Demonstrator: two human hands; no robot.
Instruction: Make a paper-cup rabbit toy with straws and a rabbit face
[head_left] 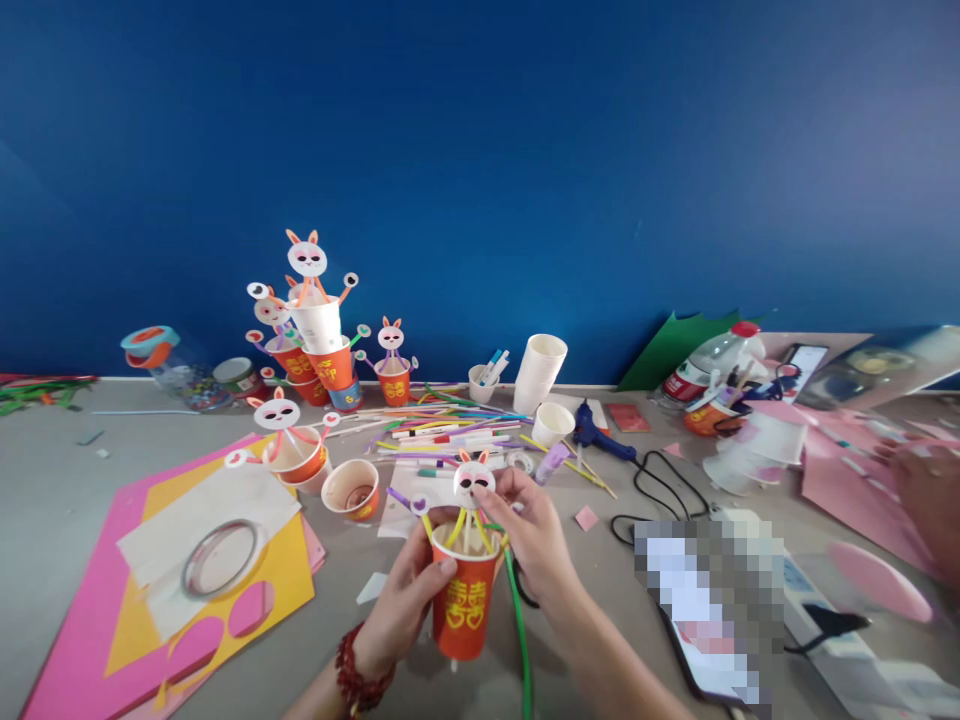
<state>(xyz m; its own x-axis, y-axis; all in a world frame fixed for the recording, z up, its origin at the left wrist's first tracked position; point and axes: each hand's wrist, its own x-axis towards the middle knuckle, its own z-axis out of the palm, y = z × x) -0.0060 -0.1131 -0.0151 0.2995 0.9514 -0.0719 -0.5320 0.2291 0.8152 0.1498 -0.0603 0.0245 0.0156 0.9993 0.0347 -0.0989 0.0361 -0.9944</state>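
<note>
My left hand point(411, 590), with a dark red beaded bracelet at its wrist, grips the side of a red paper cup point(463, 612) with gold characters. Yellow pipe cleaners point(469, 530) rise out of the cup. They carry a white paper rabbit face point(474, 484) with pink ears. My right hand point(536, 535) pinches the lower right edge of that face; its far fingers are partly hidden behind it. A small round paper paw point(422, 503) on a purple pipe cleaner sticks out to the left. Beside the cup hangs a green strip point(519, 630).
Finished rabbit cups point(307, 330) stand at the back left. Pink and yellow paper with a tape roll point(221, 558) lies left. Behind my hands are markers point(450, 437), a cup stack point(541, 372) and a glue gun point(600, 435). A phone point(705, 625) and another person's hand point(926, 490) are right.
</note>
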